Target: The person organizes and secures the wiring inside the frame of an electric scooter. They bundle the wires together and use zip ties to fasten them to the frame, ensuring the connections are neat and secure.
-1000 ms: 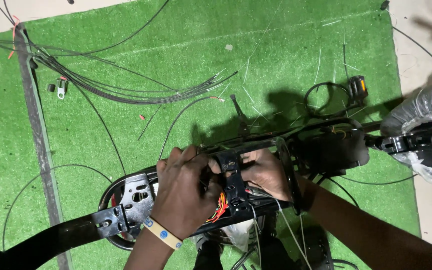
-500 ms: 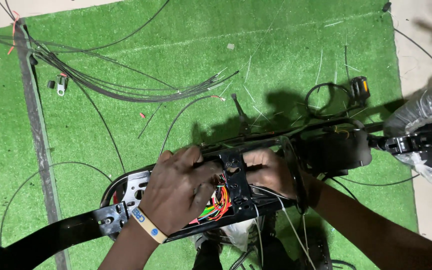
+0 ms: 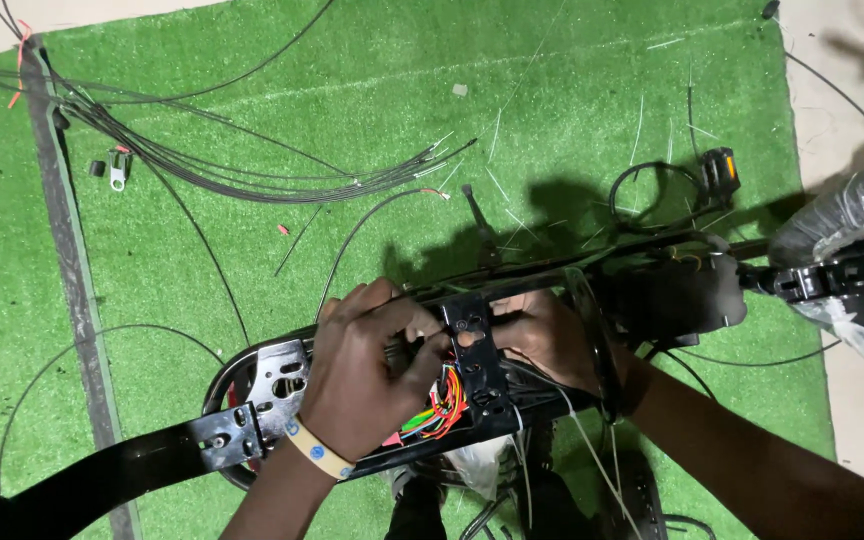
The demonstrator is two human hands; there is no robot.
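On the green turf mat, a black frame lies across the lower half with its open wiring bay between both hands. Left hand sits over the bay, fingers curled and pinching into the coloured wire bundle, apparently at a small connector; the exact grip is hidden under the knuckles. Right hand is tucked behind the black centre bracket, fingers bent in; can't tell whether it grips anything. Risks as I judge them: the wires are packed tight against the bracket edge, so a hard tug could pull a lead from its plug or nick insulation on the metal plate. Thin clear strands trail off the frame near the right wrist and could snag. Around: loose black cable bundle fanned out at upper left, a small metal clip beside it, a coiled cable with a small black control unit at upper right, and a plastic-wrapped wheel at the right edge. The bracket and frame rail block view and access to the right-hand fingers.
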